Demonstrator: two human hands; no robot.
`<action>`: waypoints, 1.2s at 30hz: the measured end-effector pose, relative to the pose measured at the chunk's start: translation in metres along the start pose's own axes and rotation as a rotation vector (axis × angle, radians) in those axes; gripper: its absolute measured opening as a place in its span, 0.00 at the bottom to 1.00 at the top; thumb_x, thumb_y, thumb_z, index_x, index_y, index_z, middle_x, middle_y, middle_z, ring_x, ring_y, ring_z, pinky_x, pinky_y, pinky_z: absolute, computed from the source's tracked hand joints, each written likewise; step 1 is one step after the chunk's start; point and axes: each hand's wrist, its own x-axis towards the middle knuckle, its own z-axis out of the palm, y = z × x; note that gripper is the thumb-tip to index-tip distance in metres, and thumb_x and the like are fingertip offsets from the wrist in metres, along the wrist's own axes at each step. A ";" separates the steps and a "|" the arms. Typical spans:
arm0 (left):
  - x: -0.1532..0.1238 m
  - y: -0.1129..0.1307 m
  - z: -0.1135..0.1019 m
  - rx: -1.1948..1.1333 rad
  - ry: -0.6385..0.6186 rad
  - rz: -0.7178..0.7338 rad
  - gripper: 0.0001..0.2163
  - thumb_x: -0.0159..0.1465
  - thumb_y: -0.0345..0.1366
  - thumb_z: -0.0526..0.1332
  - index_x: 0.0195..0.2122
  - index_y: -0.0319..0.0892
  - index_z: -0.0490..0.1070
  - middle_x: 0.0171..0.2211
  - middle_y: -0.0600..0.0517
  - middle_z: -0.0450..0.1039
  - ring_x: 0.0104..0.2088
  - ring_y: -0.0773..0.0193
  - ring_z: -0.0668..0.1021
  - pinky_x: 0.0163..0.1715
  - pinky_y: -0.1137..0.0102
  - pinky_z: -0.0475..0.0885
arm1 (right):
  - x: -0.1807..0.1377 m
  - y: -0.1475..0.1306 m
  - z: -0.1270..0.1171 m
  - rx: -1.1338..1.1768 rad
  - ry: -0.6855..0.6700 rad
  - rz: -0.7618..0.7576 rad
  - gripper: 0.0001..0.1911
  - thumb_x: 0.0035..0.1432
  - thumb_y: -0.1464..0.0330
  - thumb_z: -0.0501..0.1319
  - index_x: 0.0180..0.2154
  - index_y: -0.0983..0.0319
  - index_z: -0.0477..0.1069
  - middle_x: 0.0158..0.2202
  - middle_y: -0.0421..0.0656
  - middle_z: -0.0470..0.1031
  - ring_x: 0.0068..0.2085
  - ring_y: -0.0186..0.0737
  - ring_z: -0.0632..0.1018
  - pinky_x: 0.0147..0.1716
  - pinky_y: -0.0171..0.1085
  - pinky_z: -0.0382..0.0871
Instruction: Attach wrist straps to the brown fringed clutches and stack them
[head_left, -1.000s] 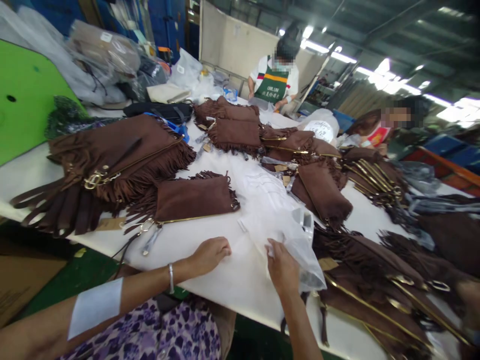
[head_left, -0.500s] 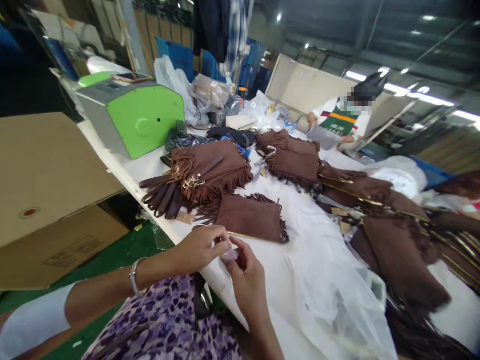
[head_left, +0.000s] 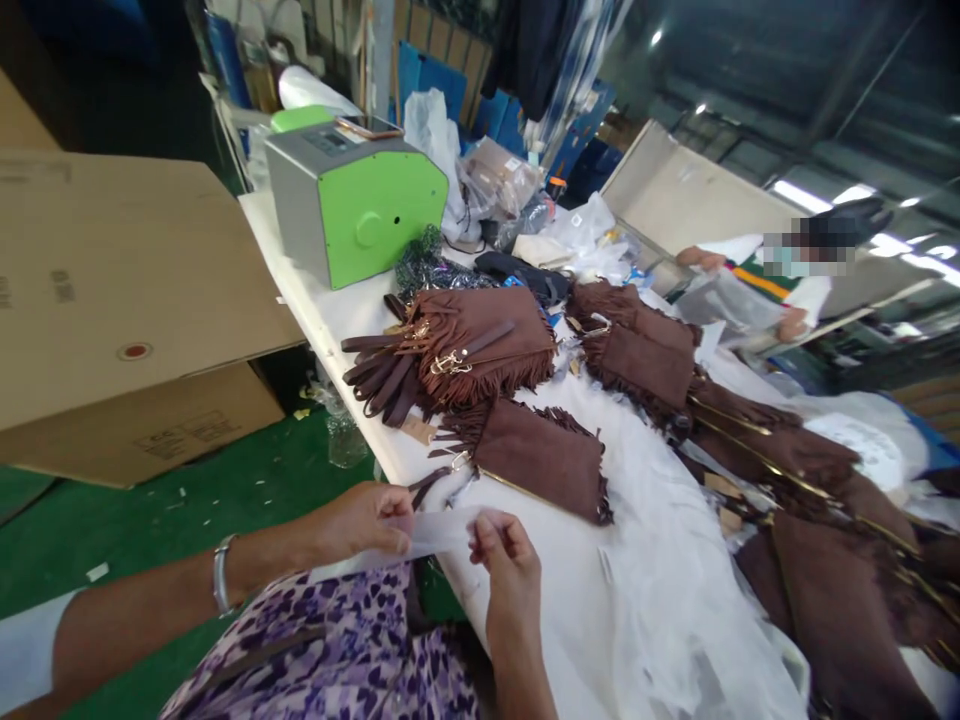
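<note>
Between my two hands a short translucent white strip (head_left: 441, 530) is stretched, just in front of the table edge. My left hand (head_left: 375, 522), with a silver bangle on its wrist, pinches one end. The other end sits between the thumb and fingers of my right hand (head_left: 504, 545). Just beyond lies a brown fringed pouch (head_left: 536, 455) with a gold zip along its near side and a wrist strap at its left. Behind it is a pile of similar fringed pouches (head_left: 487, 335), their straps hanging to the left.
A green and grey machine (head_left: 382, 215) stands at the table's far left, a phone on top. More brown pouches (head_left: 832, 590) and clear plastic bags (head_left: 675, 580) cover the right. Cardboard boxes (head_left: 135, 270) stand left. Across the table a person (head_left: 757, 270) holds a clear bag.
My hands have moved apart, drawing the crumpled translucent piece out into a flat strip. The view has turned left, so the table's things appear farther right.
</note>
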 end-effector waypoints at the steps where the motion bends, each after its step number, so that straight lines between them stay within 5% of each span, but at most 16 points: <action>1: -0.005 -0.002 -0.006 0.034 -0.006 -0.015 0.14 0.49 0.42 0.68 0.30 0.37 0.70 0.24 0.56 0.71 0.26 0.67 0.71 0.26 0.76 0.61 | -0.002 0.004 0.003 -0.007 -0.011 0.028 0.17 0.55 0.56 0.66 0.36 0.64 0.74 0.28 0.41 0.75 0.28 0.34 0.71 0.27 0.32 0.65; 8: -0.031 -0.021 -0.037 0.453 0.101 -0.022 0.10 0.60 0.39 0.57 0.26 0.40 0.72 0.20 0.56 0.70 0.23 0.67 0.69 0.23 0.75 0.55 | -0.009 0.029 0.031 -0.213 -0.139 0.127 0.19 0.57 0.52 0.62 0.28 0.62 0.68 0.21 0.36 0.70 0.22 0.32 0.67 0.22 0.30 0.60; 12: -0.044 -0.048 -0.051 0.289 0.046 -0.113 0.16 0.63 0.47 0.55 0.26 0.40 0.71 0.20 0.55 0.69 0.21 0.66 0.69 0.22 0.75 0.58 | -0.007 0.034 0.042 -0.380 -0.175 0.078 0.22 0.60 0.51 0.58 0.24 0.61 0.64 0.19 0.35 0.68 0.21 0.31 0.65 0.22 0.30 0.59; 17: -0.066 -0.077 -0.072 0.062 0.061 -0.239 0.13 0.52 0.45 0.66 0.27 0.38 0.72 0.23 0.54 0.71 0.24 0.65 0.69 0.24 0.74 0.61 | -0.001 0.034 0.040 -0.349 -0.185 0.107 0.18 0.59 0.52 0.60 0.30 0.61 0.69 0.24 0.37 0.72 0.25 0.33 0.70 0.26 0.31 0.64; 23: -0.080 -0.078 -0.093 -0.034 0.091 -0.354 0.19 0.46 0.49 0.70 0.26 0.37 0.71 0.24 0.53 0.72 0.28 0.62 0.73 0.30 0.71 0.67 | 0.002 0.037 0.031 -0.329 -0.206 0.160 0.18 0.56 0.53 0.62 0.34 0.61 0.72 0.25 0.37 0.74 0.26 0.35 0.72 0.28 0.32 0.66; 30: -0.082 -0.084 -0.091 -0.010 0.086 -0.364 0.21 0.51 0.54 0.64 0.23 0.38 0.69 0.19 0.54 0.69 0.19 0.68 0.69 0.25 0.74 0.63 | -0.003 0.042 0.032 -0.365 -0.196 0.209 0.20 0.55 0.50 0.62 0.29 0.61 0.70 0.25 0.39 0.76 0.24 0.35 0.71 0.25 0.32 0.65; 36: -0.093 -0.079 -0.092 0.006 0.092 -0.357 0.16 0.55 0.48 0.61 0.26 0.37 0.71 0.22 0.53 0.72 0.24 0.66 0.72 0.28 0.75 0.64 | -0.008 0.045 0.033 -0.439 -0.162 0.173 0.23 0.58 0.49 0.59 0.23 0.60 0.66 0.20 0.37 0.71 0.21 0.33 0.68 0.22 0.31 0.61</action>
